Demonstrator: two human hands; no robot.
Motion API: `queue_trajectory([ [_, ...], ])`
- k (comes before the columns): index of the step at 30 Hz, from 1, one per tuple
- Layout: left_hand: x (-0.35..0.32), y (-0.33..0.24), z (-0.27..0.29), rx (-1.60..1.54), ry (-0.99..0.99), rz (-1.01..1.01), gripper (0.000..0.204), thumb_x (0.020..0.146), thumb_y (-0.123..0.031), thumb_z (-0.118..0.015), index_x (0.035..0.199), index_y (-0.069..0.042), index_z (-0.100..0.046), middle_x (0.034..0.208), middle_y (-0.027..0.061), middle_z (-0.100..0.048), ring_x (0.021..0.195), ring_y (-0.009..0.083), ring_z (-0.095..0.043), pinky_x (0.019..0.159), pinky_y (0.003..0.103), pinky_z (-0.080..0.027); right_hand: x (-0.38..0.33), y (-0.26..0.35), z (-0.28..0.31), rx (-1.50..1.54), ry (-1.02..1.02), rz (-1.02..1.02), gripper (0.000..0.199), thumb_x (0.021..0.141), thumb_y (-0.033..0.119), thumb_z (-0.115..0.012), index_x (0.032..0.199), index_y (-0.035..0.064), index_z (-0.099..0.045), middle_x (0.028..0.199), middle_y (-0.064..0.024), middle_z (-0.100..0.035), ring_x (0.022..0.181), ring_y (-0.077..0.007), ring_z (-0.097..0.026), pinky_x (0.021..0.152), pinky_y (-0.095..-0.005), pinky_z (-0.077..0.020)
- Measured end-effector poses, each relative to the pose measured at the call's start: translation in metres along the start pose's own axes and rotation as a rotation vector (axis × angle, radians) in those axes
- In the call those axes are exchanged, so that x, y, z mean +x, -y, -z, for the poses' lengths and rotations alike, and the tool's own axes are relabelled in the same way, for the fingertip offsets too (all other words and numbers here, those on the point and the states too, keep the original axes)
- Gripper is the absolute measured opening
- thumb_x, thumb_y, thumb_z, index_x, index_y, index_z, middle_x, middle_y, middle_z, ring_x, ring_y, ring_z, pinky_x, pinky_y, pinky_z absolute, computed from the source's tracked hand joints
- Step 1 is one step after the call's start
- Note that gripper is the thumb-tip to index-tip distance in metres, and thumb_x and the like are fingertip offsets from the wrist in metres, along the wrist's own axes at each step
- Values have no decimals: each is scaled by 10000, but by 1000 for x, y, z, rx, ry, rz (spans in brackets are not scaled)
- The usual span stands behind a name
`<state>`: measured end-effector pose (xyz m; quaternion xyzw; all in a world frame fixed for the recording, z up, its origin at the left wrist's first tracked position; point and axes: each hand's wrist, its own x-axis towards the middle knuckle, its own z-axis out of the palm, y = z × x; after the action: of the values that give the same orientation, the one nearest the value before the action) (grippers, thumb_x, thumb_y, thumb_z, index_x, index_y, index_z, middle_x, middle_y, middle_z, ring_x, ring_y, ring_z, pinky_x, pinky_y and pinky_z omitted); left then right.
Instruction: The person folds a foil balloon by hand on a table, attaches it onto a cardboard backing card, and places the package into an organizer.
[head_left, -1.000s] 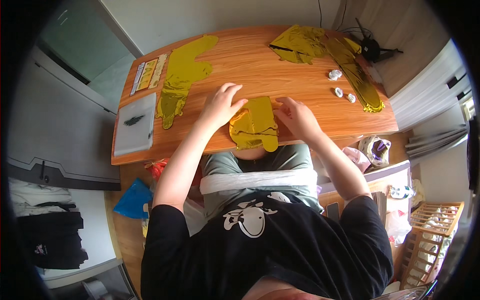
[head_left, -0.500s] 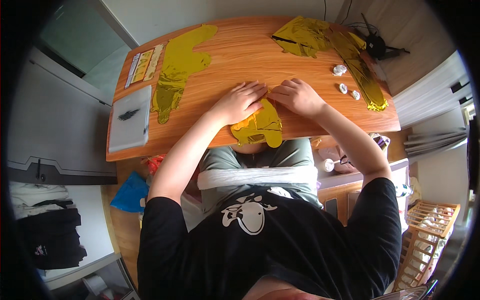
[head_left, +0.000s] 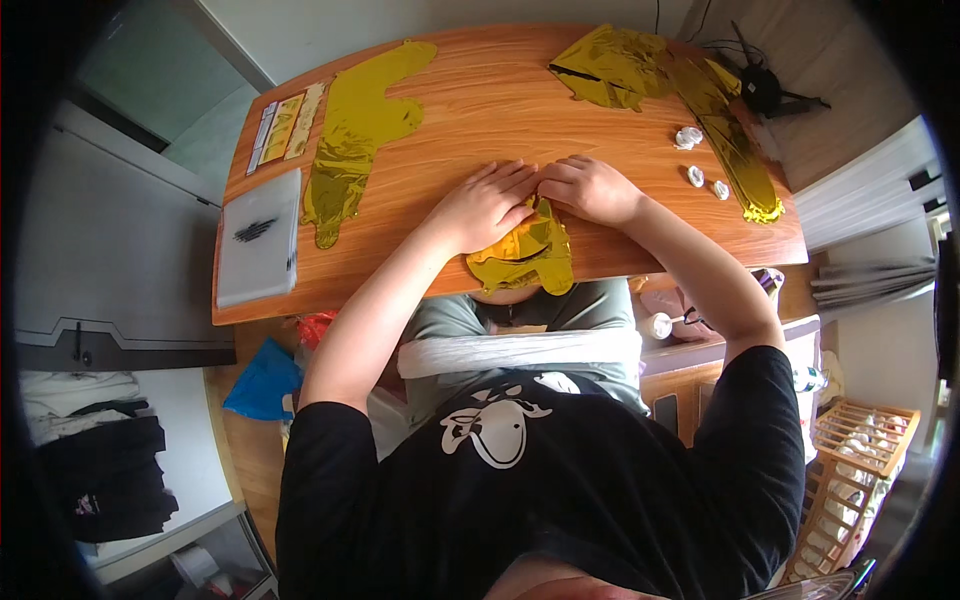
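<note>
A flat gold foil balloon (head_left: pixel 535 256) lies at the table's front edge between my hands, creased and partly folded over, with a lobe hanging at the edge. My left hand (head_left: pixel 488 207) rests on its left side, fingers stretched out toward my right hand. The fingers of my right hand (head_left: pixel 588 188) are curled together at the balloon's upper end; the exact grip is hidden under them. A large flat gold foil balloon (head_left: pixel 368 115) is spread on the left. More gold foil balloons (head_left: pixel 625 70) lie at the far right, one a long strip (head_left: pixel 722 125).
Small white crumpled bundles (head_left: pixel 690 138) sit on the right of the wooden table (head_left: pixel 480 110). A stack of clear plastic sleeves (head_left: pixel 258 240) and printed cards (head_left: pixel 285 128) lie on the left. A black device with antennas (head_left: pixel 762 90) stands at the back right corner.
The balloon between my hands has shifted slightly to the right and is more creased. My left fingers have moved closer to my right hand, which stays curled.
</note>
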<state>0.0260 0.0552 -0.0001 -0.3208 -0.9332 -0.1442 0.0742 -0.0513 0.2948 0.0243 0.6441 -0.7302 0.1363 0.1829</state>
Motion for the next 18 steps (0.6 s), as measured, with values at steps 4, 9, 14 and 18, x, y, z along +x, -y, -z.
queue_trajectory([
  [4, -1, 1, -1, -25, 27, 23, 558, 1068, -370, -469, 1525, -52, -440, 1585, 151, -441, 1499, 316, -363, 1234, 482, -277, -9, 3, -3, 107, 41, -62, 274, 791, 85, -679, 1062, 73, -712, 1112, -85, -700, 1039, -302, -691, 903, -398, -575],
  [9, -2, 2, -4, -36, 7, 36, 557, 1069, -375, -467, 1534, -69, -435, 1596, 123, -435, 1508, 299, -353, 1238, 479, -269, -16, 12, -3, 269, 8, -177, 293, 831, 30, -662, 1105, 92, -744, 1148, -76, -733, 1028, -262, -708, 890, -366, -587],
  [14, -1, 2, -3, -50, 11, 45, 549, 1070, -375, -467, 1531, -77, -445, 1595, 120, -438, 1508, 294, -353, 1239, 476, -266, -11, 14, -7, 298, -29, -220, 252, 818, 41, -693, 1060, 80, -752, 1114, -76, -742, 1010, -270, -712, 888, -365, -589],
  [18, -2, 2, -3, -67, 13, 60, 543, 1071, -377, -467, 1531, -89, -448, 1597, 119, -435, 1508, 292, -352, 1242, 474, -261, -6, 20, -3, 394, -34, -323, 255, 812, 18, -697, 1056, 78, -746, 1128, -97, -734, 1022, -289, -706, 898, -381, -586],
])
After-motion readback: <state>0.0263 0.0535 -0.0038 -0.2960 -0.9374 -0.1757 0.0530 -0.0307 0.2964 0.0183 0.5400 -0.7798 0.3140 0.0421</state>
